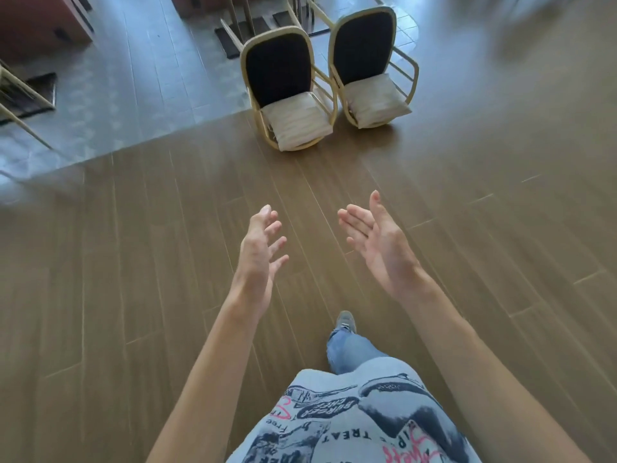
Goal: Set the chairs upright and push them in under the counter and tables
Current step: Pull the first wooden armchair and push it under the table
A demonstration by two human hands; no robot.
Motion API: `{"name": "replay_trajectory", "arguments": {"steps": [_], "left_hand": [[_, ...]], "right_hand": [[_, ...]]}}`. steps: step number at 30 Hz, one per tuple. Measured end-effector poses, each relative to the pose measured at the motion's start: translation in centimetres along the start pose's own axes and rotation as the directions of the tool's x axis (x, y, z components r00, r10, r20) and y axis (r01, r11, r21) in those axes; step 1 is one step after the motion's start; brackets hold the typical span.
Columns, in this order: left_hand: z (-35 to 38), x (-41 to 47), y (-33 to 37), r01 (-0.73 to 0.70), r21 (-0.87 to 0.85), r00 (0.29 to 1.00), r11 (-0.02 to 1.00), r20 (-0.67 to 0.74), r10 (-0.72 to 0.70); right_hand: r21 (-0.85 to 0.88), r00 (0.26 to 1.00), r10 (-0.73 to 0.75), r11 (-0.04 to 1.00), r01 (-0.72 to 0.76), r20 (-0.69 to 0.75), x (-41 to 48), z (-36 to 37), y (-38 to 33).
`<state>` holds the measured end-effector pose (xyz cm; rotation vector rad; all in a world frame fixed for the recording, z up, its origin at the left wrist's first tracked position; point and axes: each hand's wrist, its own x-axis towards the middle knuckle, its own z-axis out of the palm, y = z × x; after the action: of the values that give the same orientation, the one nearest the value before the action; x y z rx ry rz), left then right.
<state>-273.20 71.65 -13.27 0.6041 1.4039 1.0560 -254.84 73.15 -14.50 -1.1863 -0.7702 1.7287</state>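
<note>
Place: a restaurant or café dining room, judging by its furniture.
Seating: a light-framed armchair and its twin, both with dark backs and pale cushions.
Tables: slim posts on flat black table bases.
Floor: brown plank floor meeting grey patterned tile.

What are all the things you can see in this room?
tipped chairs: two, tan frames, black backs, cream seats, side by side on the floor ahead
tan frame: one, left edge, cut off
table legs: a few, grey, top, behind the chairs
counter: one, reddish brown, top left
wood floor: brown, near
tile floor: grey, far left
shirt: one, pale blue, printed, bottom
shoe: one, grey, below blue jeans
left grip: one, open, empty
right grip: one, open, empty
</note>
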Motion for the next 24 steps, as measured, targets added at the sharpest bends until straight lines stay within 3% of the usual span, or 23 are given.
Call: {"name": "replay_trajectory", "arguments": {"steps": [8,24], "left_hand": [[6.6,11.3,6.3,0.027,0.03,0.999,0.999,-0.021,-0.026],[9.1,36.5,16.6,0.069,-0.015,0.997,0.997,-0.016,-0.069]], "right_hand": [[0.016,0.999,0.048,0.999,-0.048,0.008,13.0,-3.4,-7.7],[-0.086,0.998,0.063,0.994,-0.061,0.025,38.4,-1.8,-16.3]]}}
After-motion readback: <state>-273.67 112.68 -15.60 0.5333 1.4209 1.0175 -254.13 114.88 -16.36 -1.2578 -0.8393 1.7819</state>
